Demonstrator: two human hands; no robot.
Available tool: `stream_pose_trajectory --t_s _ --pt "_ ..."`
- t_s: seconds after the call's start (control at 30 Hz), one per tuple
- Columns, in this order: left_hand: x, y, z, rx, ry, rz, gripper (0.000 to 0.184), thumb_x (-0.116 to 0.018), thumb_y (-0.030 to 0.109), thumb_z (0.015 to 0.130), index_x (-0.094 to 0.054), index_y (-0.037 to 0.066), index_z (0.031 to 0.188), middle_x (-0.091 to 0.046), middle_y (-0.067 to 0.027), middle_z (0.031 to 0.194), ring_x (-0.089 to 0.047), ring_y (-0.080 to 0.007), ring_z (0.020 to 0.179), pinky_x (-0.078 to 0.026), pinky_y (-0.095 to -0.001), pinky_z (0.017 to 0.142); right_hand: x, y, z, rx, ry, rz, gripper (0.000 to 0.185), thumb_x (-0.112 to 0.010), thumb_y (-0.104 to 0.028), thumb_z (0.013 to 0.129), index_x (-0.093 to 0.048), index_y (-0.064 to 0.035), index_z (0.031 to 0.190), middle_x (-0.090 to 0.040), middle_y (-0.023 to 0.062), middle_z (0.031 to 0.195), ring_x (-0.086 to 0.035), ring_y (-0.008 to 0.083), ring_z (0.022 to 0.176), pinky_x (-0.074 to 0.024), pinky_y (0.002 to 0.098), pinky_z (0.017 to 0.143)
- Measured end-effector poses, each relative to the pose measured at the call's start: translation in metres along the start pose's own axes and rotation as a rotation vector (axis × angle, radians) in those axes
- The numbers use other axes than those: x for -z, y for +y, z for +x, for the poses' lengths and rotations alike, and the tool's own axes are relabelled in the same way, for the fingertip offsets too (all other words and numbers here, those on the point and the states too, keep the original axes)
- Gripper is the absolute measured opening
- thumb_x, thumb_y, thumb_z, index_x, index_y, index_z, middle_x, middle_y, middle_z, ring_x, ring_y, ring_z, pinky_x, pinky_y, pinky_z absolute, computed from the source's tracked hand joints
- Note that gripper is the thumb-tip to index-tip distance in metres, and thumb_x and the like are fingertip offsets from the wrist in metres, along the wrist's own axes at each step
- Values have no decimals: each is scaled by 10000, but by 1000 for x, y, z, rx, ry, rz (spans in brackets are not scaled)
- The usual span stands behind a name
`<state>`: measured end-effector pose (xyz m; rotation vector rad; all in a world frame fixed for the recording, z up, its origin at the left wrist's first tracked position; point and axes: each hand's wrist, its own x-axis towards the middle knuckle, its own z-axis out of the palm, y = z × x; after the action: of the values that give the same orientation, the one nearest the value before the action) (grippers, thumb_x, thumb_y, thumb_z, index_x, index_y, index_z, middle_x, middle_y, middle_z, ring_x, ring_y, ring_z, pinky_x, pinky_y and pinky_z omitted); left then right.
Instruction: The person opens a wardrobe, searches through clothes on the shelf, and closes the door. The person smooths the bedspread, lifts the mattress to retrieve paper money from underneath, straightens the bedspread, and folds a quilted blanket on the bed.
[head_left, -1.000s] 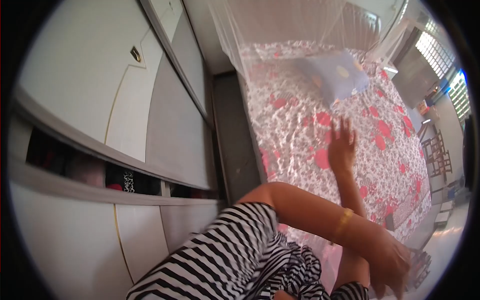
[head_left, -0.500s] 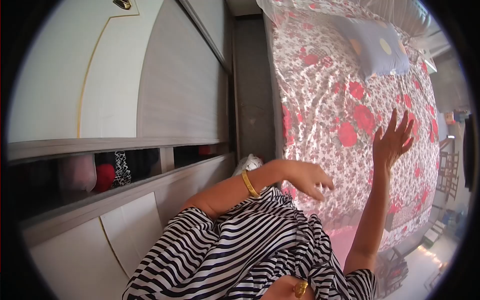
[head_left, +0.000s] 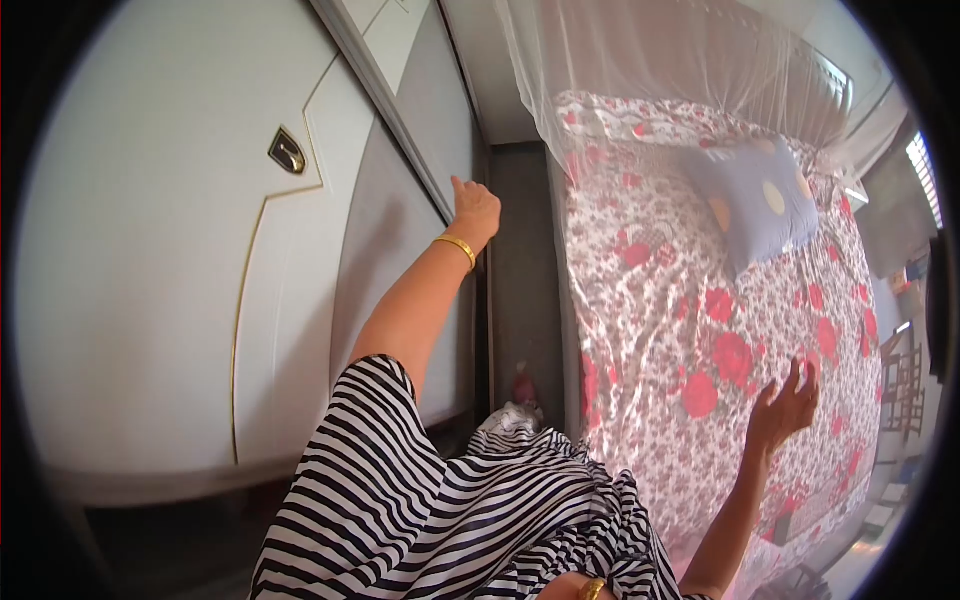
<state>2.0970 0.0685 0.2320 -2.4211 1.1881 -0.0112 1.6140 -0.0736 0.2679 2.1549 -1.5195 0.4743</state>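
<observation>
Wardrobe door (head_left: 170, 250), white with a gold inlay line, fills the left side, its dark, gold-edged handle (head_left: 287, 150) left untouched. Further right, a pale edge strip (head_left: 387, 105) runs diagonally down to the person's left hand (head_left: 476, 212), which wears a gold bracelet (head_left: 457, 251). That hand's grip is curled, fingers close together; whether it is clamped on the strip or only just beside it, I cannot tell. Good handling here would probably mean hooking the fingers squarely over the edge, keeping the wrist straight, pressing evenly, and keeping fingertips out of the gap between panels. Next come a narrow strip of grey floor (head_left: 525, 270), then a bed with a rose-patterned sheet (head_left: 650, 300) and a grey-blue pillow (head_left: 760, 195). Over the sheet hangs the right hand (head_left: 785, 408), fingers apart, seemingly holding nothing, a useful counterbalance
</observation>
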Motion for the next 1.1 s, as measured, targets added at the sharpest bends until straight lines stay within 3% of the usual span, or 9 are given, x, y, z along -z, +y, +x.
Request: stream_pose_trajectory --t_s 0.2,0.27,0.4,0.5,0.6,0.63,0.7,0.83,1.1 --pt "-5 -49 22 147 167 41 178 -521 164 761 -660 144 870 -618 -72 893 -553 -221 897 -358 -432 816 -15 -53 20 119 227 362 292 -529 -63 777 -549 -116 1063 -510 74 1094 -460 266 1037 -360 374 843" --pt "-8 -26 14 238 97 -298 156 -564 148 706 -666 91 809 -612 -117 883 -575 -272 867 -405 -391 767 -24 -112 29 -48 -132 1037 245 -514 -3 768 -567 -60 1000 -553 92 997 -523 261 925 -416 336 756" --pt "-35 4 -16 205 572 -678 203 -608 106 658 -573 72 854 -535 -95 846 -506 -250 836 -412 -385 704 14 -272 89 623 -94 1197 256 -519 -5 760 -545 -33 1013 -563 89 970 -546 205 886 -439 292 694" --pt "-45 -12 -45 322 889 -1026 313 -626 132 699 -538 66 992 -546 -77 954 -508 -243 924 -416 -367 768 18 -354 141 495 -308 1561 265 -510 -32 762 -545 -46 1024 -569 89 974 -550 175 901 -441 284 731" --pt "-34 -27 -80 645 820 -2380 248 -562 147 796 -537 96 1037 -543 -60 1035 -503 -197 988 -412 -363 825 22 -427 184 524 -457 1742 264 -498 -36 765 -540 -36 1026 -574 87 958 -552 155 889 -447 277 744" --pt "-27 -36 -99 616 791 -2947 219 -536 152 823 -539 103 1037 -547 -55 1034 -507 -184 986 -412 -366 835 27 -450 192 599 -446 1741 263 -503 -38 760 -541 -34 1021 -575 88 948 -551 156 877 -449 273 733" --pt "-42 -45 -126 424 971 -3317 222 -514 154 835 -545 81 1043 -561 -77 1059 -511 -194 1016 -400 -382 869 42 -496 205 723 -470 1769 275 -517 -36 745 -533 -31 1020 -573 92 946 -550 161 858 -455 271 713" --pt "-15 -50 -161 475 1078 -3527 261 -503 176 841 -542 4 1034 -559 -115 1106 -489 -218 1084 -375 -401 911 65 -566 215 946 -470 1851 352 -554 -37 705 -491 -26 1051 -554 102 959 -547 202 837 -462 300 688" --pt "15 -61 -199 1423 1204 -3403 285 -545 9 763 -503 -62 1035 -557 -180 1050 -498 -286 1059 -428 -412 896 100 -590 212 1168 -266 1836 266 -516 -29 680 -429 -17 930 -525 155 852 -542 306 754 -444 369 661"
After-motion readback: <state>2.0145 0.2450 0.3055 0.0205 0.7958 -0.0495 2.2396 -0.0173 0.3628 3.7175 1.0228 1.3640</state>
